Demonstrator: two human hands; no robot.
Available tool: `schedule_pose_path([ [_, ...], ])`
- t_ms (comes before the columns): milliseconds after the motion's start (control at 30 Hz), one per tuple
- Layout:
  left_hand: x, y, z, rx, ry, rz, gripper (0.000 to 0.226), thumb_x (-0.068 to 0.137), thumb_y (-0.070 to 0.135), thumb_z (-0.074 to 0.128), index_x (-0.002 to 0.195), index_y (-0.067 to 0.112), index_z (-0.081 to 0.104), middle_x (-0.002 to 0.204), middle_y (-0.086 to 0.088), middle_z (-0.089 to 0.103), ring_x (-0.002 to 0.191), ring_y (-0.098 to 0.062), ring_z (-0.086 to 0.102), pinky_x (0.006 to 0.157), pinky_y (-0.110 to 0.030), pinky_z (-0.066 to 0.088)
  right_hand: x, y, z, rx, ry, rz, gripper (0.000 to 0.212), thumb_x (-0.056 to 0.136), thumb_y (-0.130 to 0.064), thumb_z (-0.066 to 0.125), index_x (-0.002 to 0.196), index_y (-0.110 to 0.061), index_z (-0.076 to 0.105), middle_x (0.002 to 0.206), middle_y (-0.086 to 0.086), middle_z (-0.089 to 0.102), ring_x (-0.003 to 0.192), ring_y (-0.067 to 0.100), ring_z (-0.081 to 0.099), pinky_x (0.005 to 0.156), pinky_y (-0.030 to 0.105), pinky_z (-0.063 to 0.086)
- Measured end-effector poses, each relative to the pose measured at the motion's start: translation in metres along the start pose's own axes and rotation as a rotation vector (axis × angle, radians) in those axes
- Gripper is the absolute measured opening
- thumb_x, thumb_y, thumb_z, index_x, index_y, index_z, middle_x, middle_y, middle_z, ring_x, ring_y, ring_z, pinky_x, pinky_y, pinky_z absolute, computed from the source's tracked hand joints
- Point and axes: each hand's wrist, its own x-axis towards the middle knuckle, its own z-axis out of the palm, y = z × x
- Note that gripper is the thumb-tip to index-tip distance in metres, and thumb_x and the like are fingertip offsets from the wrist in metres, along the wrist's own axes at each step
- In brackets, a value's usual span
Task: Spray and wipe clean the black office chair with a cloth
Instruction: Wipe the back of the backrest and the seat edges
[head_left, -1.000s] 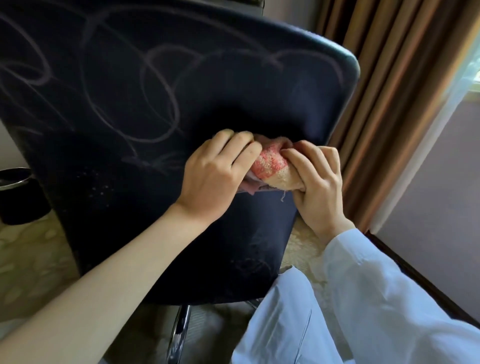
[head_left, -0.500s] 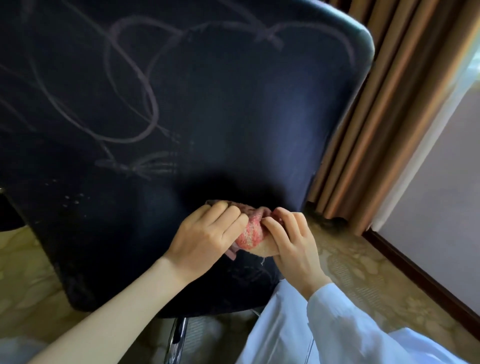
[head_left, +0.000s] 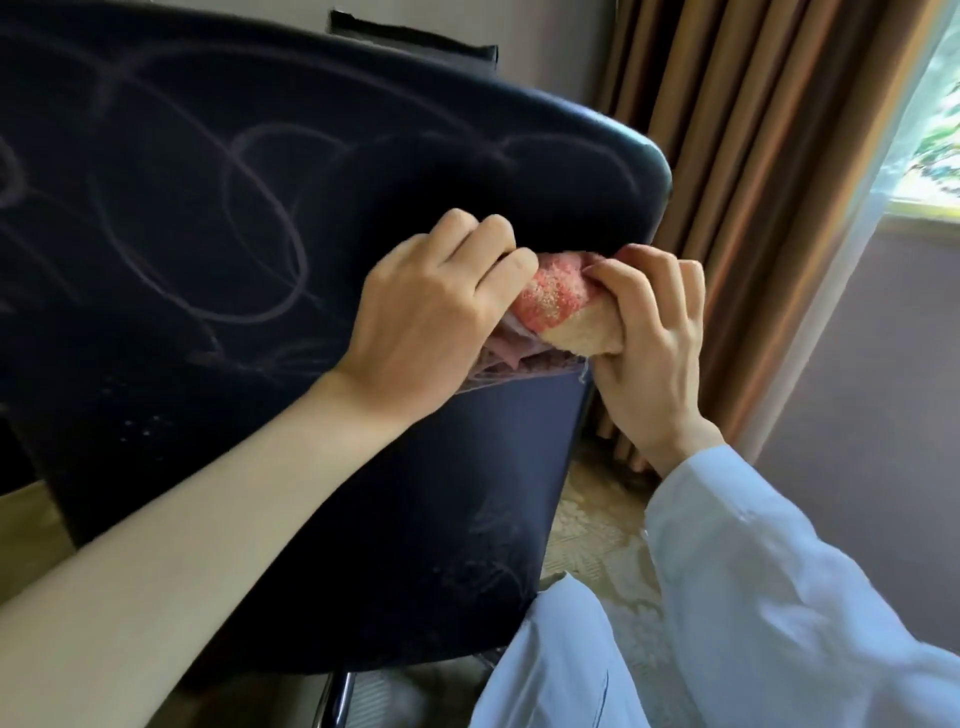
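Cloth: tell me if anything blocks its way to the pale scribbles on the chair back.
Nothing visible does. Both the left hand and right hand grip the bunched cloth near the right edge of the chair back; the scribbles lie to its left on bare black surface.

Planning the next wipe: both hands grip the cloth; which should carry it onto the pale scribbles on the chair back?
Left, probably. The left hand lies over the chair back, beside the scribbles; the right hand holds the cloth at the chair's right edge.
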Motion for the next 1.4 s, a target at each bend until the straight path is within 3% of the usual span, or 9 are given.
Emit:
schedule_pose_path([
  [100,0.028,-0.005,-0.01,0.009,0.001,-0.034,0.026,0.084,-0.001,0.053,0.1,0.012,0.069,0.091,-0.003,0.064,0.084,-0.024,0.059,0.064,-0.028,0.043,0.026,0.001,-0.009,0.009,0.04,-0.008,0.031,0.084,-0.01,0.057,0.114,-0.001,0.059,0.111,0.024,0.058,0.093,0.042,0.051,0.089,0.032,0.035],
  [333,0.052,-0.008,-0.027,0.02,0.013,-0.098,0.026,0.083,0.002,0.056,0.103,0.013,0.068,0.097,-0.004,0.063,0.089,-0.026,0.057,0.064,-0.026,0.037,0.053,-0.005,-0.023,0.008,0.087,0.031,0.035,0.078,-0.004,0.058,0.112,-0.002,0.061,0.111,0.021,0.058,0.095,0.04,0.051,0.09,0.028,0.034],
  [500,0.072,-0.016,-0.043,0.076,0.062,-0.14,0.023,0.086,0.006,0.056,0.105,0.015,0.068,0.098,-0.003,0.063,0.091,-0.025,0.057,0.066,-0.019,0.02,0.077,-0.015,-0.029,0.0,0.135,0.053,0.035,0.077,-0.002,0.057,0.111,-0.002,0.065,0.108,0.018,0.06,0.093,0.037,0.053,0.086,0.024,0.033],
  [733,0.073,-0.032,-0.056,0.101,0.023,-0.135,0.027,0.086,0.005,0.056,0.11,0.014,0.066,0.102,-0.003,0.063,0.096,-0.026,0.056,0.064,-0.024,0.027,0.092,-0.025,-0.025,0.053,0.141,0.072,0.042,0.072,0.0,0.055,0.113,-0.005,0.064,0.111,0.012,0.061,0.097,0.034,0.052,0.089,0.018,0.031],
  [867,0.046,-0.025,-0.04,0.112,-0.007,-0.057,0.021,0.089,0.004,0.054,0.105,0.011,0.067,0.101,-0.005,0.064,0.095,-0.027,0.058,0.072,-0.03,0.045,0.053,-0.017,-0.009,0.087,0.041,0.036,0.036,0.079,-0.009,0.06,0.114,0.0,0.063,0.118,0.019,0.056,0.1,0.037,0.05,0.093,0.029,0.035],
  [1000,-0.013,-0.009,-0.013,0.047,-0.068,-0.014,0.022,0.087,0.001,0.055,0.101,0.012,0.068,0.097,-0.002,0.065,0.088,-0.023,0.06,0.069,-0.03,0.047,-0.007,-0.008,0.01,0.075,-0.1,0.037,0.033,0.085,-0.012,0.059,0.117,-0.004,0.06,0.119,0.02,0.054,0.102,0.033,0.047,0.097,0.029,0.032],
  [1067,-0.045,0.001,0.0,0.008,-0.132,-0.009,0.017,0.084,0.01,0.063,0.1,0.012,0.068,0.094,-0.001,0.064,0.088,-0.022,0.06,0.071,-0.03,0.048,-0.042,-0.008,0.019,0.094,-0.163,0.069,0.034,0.085,-0.013,0.057,0.118,-0.005,0.059,0.119,0.018,0.053,0.104,0.032,0.046,0.099,0.03,0.031],
  [1167,-0.086,0.019,0.014,-0.061,-0.334,0.01,0.047,0.062,0.034,0.079,0.102,0.013,0.066,0.094,0.0,0.063,0.093,-0.022,0.061,0.078,-0.03,0.049,-0.099,-0.014,0.034,0.102,-0.265,0.138,0.04,0.083,-0.012,0.061,0.122,-0.01,0.05,0.124,0.011,0.044,0.105,0.029,0.043,0.099,0.03,0.032],
  [1400,-0.14,0.037,0.025,-0.121,-0.537,0.05,0.065,0.047,0.039,0.09,0.102,0.012,0.067,0.093,0.001,0.065,0.094,-0.021,0.062,0.086,-0.03,0.043,-0.167,-0.034,0.053,0.14,-0.419,0.244,0.051,0.073,-0.002,0.06,0.121,-0.012,0.048,0.126,0.01,0.041,0.106,0.029,0.043,0.096,0.031,0.036],
])
